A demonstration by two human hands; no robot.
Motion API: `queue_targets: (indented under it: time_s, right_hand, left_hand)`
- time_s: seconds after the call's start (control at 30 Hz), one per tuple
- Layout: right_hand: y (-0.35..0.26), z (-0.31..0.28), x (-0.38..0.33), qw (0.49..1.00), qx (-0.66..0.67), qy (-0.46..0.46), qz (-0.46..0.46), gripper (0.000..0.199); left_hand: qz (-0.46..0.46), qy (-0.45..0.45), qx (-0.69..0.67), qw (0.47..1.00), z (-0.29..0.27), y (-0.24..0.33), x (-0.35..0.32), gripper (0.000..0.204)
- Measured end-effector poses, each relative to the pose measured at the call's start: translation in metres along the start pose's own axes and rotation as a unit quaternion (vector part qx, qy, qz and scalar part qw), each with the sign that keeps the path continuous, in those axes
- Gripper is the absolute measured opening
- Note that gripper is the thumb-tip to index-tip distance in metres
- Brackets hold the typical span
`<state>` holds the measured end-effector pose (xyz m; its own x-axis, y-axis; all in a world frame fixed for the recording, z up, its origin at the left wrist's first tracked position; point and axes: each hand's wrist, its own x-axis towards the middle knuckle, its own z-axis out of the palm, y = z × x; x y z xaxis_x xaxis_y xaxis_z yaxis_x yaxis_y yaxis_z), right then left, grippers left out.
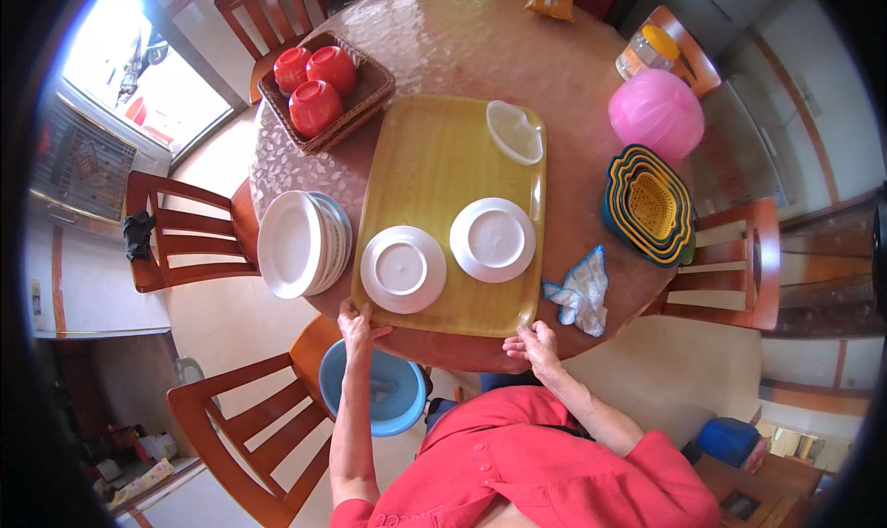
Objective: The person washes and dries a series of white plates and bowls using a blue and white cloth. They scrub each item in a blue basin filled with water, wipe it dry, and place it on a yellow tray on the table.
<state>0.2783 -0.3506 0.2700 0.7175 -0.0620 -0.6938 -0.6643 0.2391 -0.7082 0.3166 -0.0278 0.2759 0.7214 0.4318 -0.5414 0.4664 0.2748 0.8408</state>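
Note:
A yellow wood-patterned tray (434, 163) lies on the round table with its near edge toward me. My left hand (358, 325) grips its near left corner, thumb along the rim. At the near right corner, my right hand (533, 343) holds the edge, its fingers pointing left and partly beneath the rim. Two white dishes rest upside down on the tray's near half: a left dish (403, 269) and a right dish (492, 240), foot rings upward. A translucent curved plastic piece (515, 133) sits in the far right corner.
A stack of white plates (294, 244) and a wicker basket (356, 110) of red cups (315, 108) stand left. Rightward are a cloth (582, 292), nested colanders (650, 205), a pink ball-shaped object (656, 114) and a jar (647, 50). A blue basin (393, 408) sits below, beside chairs.

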Motion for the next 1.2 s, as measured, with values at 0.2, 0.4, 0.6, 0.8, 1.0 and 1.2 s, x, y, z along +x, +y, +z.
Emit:
queue_targets:
  time_s: [0.2,0.4,0.6,0.8,1.0,1.2]
  right_hand:
    - [-0.007,-0.003,0.004,1.000,-0.008,0.001,-0.015,0.019]
    - [-0.035,-0.022,0.031,0.999,-0.038,0.012,-0.026,0.019]
    - [-0.058,-0.027,0.048,0.998,-0.032,0.034,-0.038,0.019]
    - [-0.080,-0.022,0.068,0.990,-0.004,0.060,-0.129,0.031]
    - [-0.112,-0.011,0.106,0.975,0.013,0.061,-0.212,0.047]
    - [-0.149,-0.006,0.170,0.952,0.015,0.108,-0.286,0.061]
  left_hand:
    - [-0.004,0.012,0.003,1.000,0.009,0.001,-0.003,0.028]
    - [-0.005,-0.009,-0.001,1.000,0.038,0.006,-0.001,0.027]
    - [-0.003,-0.019,-0.003,1.000,0.069,0.019,0.006,0.027]
    - [-0.003,-0.033,-0.028,0.999,0.102,0.025,0.023,0.025]
    - [-0.027,-0.071,-0.097,0.992,0.147,0.030,0.045,0.026]
    - [-0.034,-0.083,-0.143,0.986,0.201,0.039,0.065,0.039]
